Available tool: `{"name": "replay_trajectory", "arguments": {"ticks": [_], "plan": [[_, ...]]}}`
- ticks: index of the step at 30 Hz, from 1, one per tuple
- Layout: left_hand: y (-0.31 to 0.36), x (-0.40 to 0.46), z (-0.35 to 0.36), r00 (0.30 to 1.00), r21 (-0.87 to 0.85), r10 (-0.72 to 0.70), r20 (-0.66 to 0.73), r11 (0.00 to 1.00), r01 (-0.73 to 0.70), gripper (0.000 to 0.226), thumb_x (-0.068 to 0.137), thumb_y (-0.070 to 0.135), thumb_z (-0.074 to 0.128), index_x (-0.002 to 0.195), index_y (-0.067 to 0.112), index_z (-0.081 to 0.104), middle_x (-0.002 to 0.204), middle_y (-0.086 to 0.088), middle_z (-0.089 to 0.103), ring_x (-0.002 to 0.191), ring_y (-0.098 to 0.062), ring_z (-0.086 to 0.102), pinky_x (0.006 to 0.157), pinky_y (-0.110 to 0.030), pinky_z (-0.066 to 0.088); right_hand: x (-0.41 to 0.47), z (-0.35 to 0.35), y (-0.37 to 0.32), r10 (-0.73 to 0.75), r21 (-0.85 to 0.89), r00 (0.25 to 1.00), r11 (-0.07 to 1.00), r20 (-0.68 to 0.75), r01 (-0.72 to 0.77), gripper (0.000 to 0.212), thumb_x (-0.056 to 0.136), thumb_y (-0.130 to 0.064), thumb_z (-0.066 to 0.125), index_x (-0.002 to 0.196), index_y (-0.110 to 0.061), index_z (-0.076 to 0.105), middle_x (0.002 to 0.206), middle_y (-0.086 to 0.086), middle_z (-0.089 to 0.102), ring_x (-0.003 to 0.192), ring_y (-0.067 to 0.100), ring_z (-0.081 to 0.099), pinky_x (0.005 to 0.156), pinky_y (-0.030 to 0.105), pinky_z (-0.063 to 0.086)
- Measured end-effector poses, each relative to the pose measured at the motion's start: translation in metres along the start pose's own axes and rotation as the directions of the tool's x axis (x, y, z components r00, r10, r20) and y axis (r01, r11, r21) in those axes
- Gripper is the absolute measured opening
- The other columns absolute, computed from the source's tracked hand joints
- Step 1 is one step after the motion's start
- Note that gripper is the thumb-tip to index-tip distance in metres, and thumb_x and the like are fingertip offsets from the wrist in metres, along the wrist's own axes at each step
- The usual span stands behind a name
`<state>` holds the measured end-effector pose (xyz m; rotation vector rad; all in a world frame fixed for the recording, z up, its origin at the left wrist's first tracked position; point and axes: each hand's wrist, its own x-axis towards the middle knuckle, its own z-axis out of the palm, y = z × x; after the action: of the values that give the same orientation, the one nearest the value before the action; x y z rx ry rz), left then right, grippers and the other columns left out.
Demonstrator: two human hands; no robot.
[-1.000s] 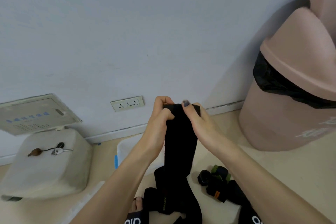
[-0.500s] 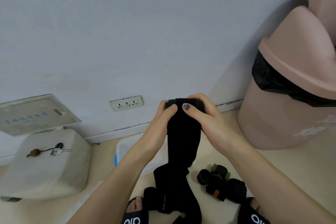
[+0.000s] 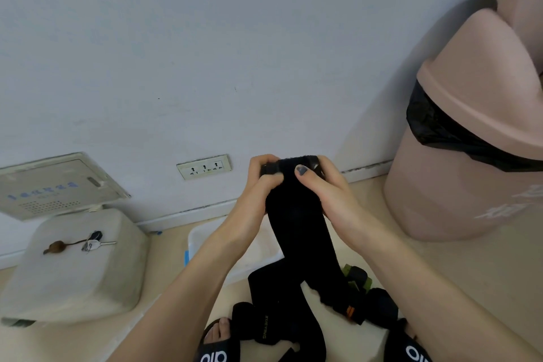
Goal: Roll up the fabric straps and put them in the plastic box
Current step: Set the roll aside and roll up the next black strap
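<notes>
A long black fabric strap hangs from both my hands in front of the wall. Its top end is rolled into a small coil between them. My left hand grips the coil's left side, and my right hand grips its right side with the thumb pressed on the front. The strap's loose tail drops to the floor between my feet. More straps, black with green and orange bits, lie bunched on the floor lower right. The white plastic box sits on the floor behind my left forearm, mostly hidden.
A pink bin with a black liner stands at the right. A pale stool-like block carrying keys is at the left, under a wall panel. A socket strip is on the wall. My black slippers show at the bottom.
The coil at the strap's top has grown thicker as both hands turned it. The hanging length has shortened and the tail has lifted a little off the floor.
</notes>
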<state>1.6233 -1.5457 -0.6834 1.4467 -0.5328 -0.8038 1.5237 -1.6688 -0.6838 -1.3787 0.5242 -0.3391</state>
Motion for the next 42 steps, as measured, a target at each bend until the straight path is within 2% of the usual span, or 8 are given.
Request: {"name": "replay_trajectory", "arguments": {"ticks": [3,9,13,15,21,25,34,42], "plan": [[0.000,0.001,0.001,0.998,0.001,-0.064,-0.021,0.998,0.064,0.049,0.089,0.059,0.044,0.125,0.026,0.051,0.126,-0.005,0.065,0.117,-0.018,0.065,0.104,-0.041,0.050,0.001,0.000,-0.003,-0.075,-0.016,0.997,0.997,0.011,0.075,0.011,0.102,-0.024,0.061,0.112,-0.029,0.065,0.104,-0.009,0.073,0.105,0.011,0.071,0.096,0.036,0.056],[0.004,0.001,-0.001,0.996,-0.054,-0.044,-0.080,0.998,0.040,0.032,0.089,0.038,0.045,0.118,0.026,0.051,0.106,-0.004,0.063,0.093,-0.016,0.062,0.079,-0.036,0.047,0.003,-0.005,-0.006,-0.004,0.024,0.997,1.000,0.081,0.002,0.036,0.100,-0.041,0.061,0.135,-0.044,0.055,0.114,-0.008,0.070,0.109,0.013,0.070,0.100,0.038,0.053],[0.008,0.002,-0.003,0.993,-0.063,-0.002,-0.118,0.998,-0.006,0.028,0.085,0.034,0.045,0.112,0.027,0.050,0.096,0.000,0.056,0.081,-0.012,0.057,0.068,-0.028,0.047,0.013,-0.008,-0.018,0.025,0.188,0.970,0.982,-0.241,0.022,0.037,0.103,-0.049,0.050,0.134,-0.027,0.049,0.119,0.006,0.061,0.103,0.024,0.068,0.090,0.037,0.056],[0.004,-0.001,0.008,0.996,-0.055,-0.008,-0.089,0.998,0.003,0.019,0.092,0.025,0.045,0.111,0.025,0.050,0.094,-0.004,0.058,0.077,-0.014,0.058,0.063,-0.026,0.049,0.008,0.007,-0.011,0.041,0.167,0.973,0.986,-0.229,-0.002,0.042,0.097,-0.058,0.053,0.123,-0.025,0.055,0.110,0.001,0.065,0.099,0.017,0.067,0.085,0.033,0.054],[-0.003,-0.005,0.005,0.999,-0.031,-0.053,0.009,0.998,0.054,0.035,0.083,0.033,0.044,0.116,0.025,0.051,0.104,-0.004,0.061,0.089,-0.015,0.062,0.074,-0.032,0.051,-0.006,0.014,-0.008,0.111,0.085,0.993,0.991,-0.050,-0.107,0.037,0.103,-0.057,0.041,0.129,-0.033,0.053,0.115,-0.003,0.065,0.109,0.013,0.067,0.103,0.040,0.052],[0.002,0.002,0.000,0.996,-0.080,0.018,-0.090,0.996,-0.025,0.029,0.080,0.030,0.046,0.107,0.030,0.054,0.096,0.002,0.060,0.084,-0.011,0.060,0.068,-0.028,0.050,0.005,0.006,-0.017,0.084,0.131,0.980,0.989,-0.178,-0.061,0.041,0.104,-0.058,0.040,0.128,-0.025,0.051,0.124,0.009,0.062,0.109,0.021,0.067,0.100,0.045,0.055],[0.003,-0.001,-0.004,1.000,-0.055,0.012,-0.013,0.998,-0.013,0.030,0.078,0.023,0.050,0.104,0.036,0.056,0.101,-0.002,0.059,0.090,-0.017,0.059,0.078,-0.038,0.049,-0.003,0.010,-0.004,0.157,-0.027,0.987,0.987,0.032,-0.156,0.035,0.095,-0.064,0.056,0.115,-0.035,0.059,0.112,-0.003,0.073,0.103,0.014,0.073,0.096,0.050,0.059],[0.002,0.000,-0.004,1.000,-0.046,-0.009,-0.010,0.999,0.008,0.033,0.079,0.027,0.048,0.111,0.031,0.051,0.110,-0.004,0.059,0.095,-0.017,0.060,0.086,-0.035,0.048,-0.002,0.005,-0.003,-0.037,-0.049,0.999,0.998,0.006,0.037,0.019,0.091,-0.038,0.073,0.106,-0.030,0.065,0.099,-0.004,0.072,0.100,0.019,0.072,0.095,0.049,0.059]]}}
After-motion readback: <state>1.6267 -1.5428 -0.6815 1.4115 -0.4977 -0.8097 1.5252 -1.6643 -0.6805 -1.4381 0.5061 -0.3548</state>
